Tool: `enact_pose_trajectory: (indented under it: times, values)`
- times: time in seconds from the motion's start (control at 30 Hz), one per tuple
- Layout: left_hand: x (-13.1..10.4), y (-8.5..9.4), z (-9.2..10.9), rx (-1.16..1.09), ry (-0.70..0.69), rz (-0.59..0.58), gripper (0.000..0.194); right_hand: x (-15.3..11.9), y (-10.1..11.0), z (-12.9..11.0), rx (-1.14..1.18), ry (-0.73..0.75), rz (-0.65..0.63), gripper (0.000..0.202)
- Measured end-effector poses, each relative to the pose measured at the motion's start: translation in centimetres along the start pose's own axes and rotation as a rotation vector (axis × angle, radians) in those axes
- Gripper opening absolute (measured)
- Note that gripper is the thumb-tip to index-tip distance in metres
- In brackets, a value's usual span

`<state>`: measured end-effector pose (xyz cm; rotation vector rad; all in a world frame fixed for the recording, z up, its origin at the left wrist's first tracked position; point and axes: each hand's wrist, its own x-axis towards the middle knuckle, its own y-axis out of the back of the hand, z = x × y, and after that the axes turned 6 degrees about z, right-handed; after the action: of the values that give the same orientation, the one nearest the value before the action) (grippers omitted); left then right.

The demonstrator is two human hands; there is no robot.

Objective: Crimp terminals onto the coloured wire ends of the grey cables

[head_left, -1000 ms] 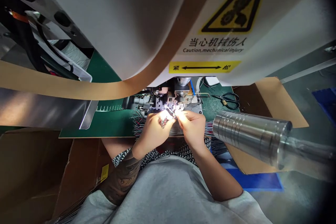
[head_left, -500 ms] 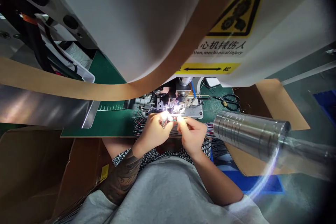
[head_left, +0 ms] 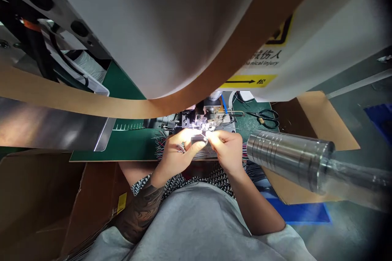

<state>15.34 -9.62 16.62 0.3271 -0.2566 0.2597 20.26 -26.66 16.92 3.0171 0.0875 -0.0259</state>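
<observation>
At the lit working point of a terminal crimping machine, both of my hands are close together. My left hand has several thin wires tucked in its curled fingers, with their ends showing at the palm. Its thumb and forefinger stand apart in front of the machine's small metal block. My right hand pinches a thin wire between thumb and forefinger, right at the bright spot; glare blurs its tip. Beneath the hands, a bundle of wires lies along the front of the green table.
Scissors lie right of the machine. A shiny metal lamp tube juts in from the right. Brown paper tape loops across from the left, below the white machine housing. Cardboard boxes stand on both sides.
My left thumb and forefinger have spread apart, and the left hand has shifted slightly left. The right hand stays at the bright spot, its pinch still closed. The view has tilted a little.
</observation>
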Motion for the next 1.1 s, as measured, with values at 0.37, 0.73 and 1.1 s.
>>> enact_pose_trajectory:
  times: [0.37, 0.73, 1.1]
  values:
    - [-0.6, -1.4, 0.1, -0.044, 0.037, 0.18, 0.018, 1.1, 0.4, 0.3, 0.039, -0.015, -0.133, 0.06]
    - [-0.7, -2.8, 0.3, 0.077, 0.024, 0.354, 0.015, -0.5, -0.3, -0.6, 0.165, -0.227, -0.054, 0.059]
    - [0.0, -0.5, 1.1, -0.248, 0.171, 0.107, 0.024, -0.8, 0.5, -1.6, 0.133, -0.169, -0.282, 0.048]
